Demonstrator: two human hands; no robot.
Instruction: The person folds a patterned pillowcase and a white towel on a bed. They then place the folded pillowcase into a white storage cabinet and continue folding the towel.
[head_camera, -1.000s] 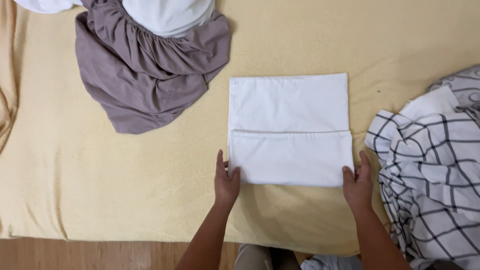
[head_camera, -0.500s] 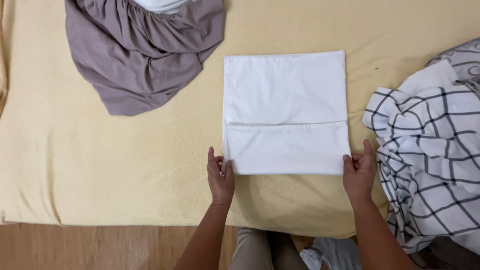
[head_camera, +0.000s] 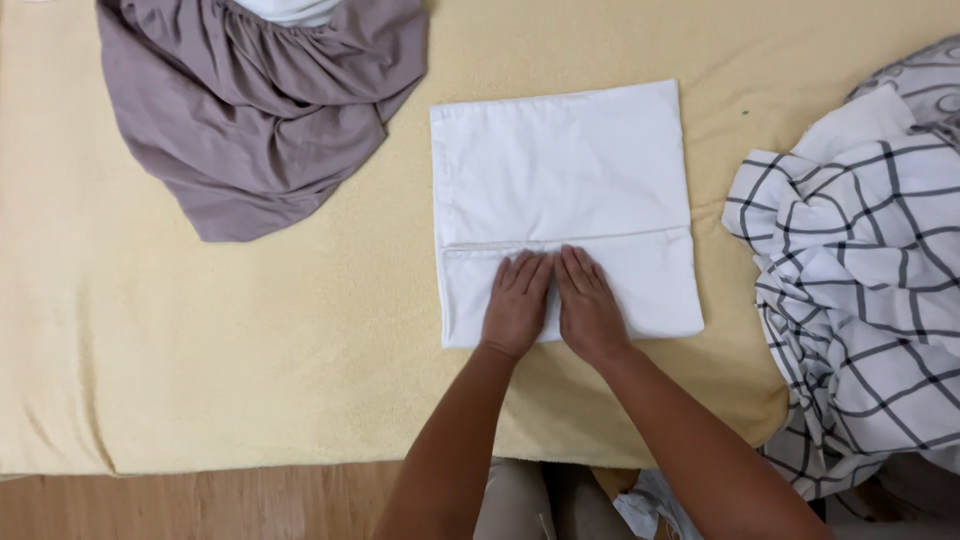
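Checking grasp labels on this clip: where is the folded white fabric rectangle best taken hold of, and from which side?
Probably at the two near corners of the folded white fabric rectangle, coming from the person's side. The left hand and right hand lie flat mid-flap, leaving both corners free at the cloth's near edge.

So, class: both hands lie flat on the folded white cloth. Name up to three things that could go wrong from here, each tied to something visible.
1. The left hand and right hand press only the middle of the white cloth, so its outer ends could lift or skew.
2. The folded edge looks slightly uneven; pressing may set a crooked crease.
3. The checked fabric lies close on the right and could get caught in the work.
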